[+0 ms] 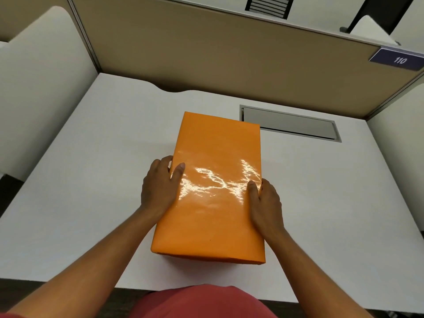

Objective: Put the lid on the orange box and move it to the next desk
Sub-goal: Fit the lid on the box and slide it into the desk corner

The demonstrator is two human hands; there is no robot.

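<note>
We saw the orange box (215, 189) on the white desk (91, 157), its lid (218, 157) already seated on top, glossy and catching the light in streaks. The box lay lengthwise away from the person, a little right of the desk's middle, its far right corner just in front of a grey hatch (289, 123) set into the desktop.

The left hand (159, 187) was clasped against the left long side of the box, thumb lying on the lid and the other fingers wrapped down over the edge. The right hand (266, 203) gripped the right long side in the same way, thumb on top near the rim, fingers hidden down the side. Both forearms reached in from the near edge of the desk. We could not tell whether the box rested on the desk or was raised slightly off it.

Behind the desk stood a tan partition (206, 51) carrying a dark number plate (398, 59) marked 110.
</note>
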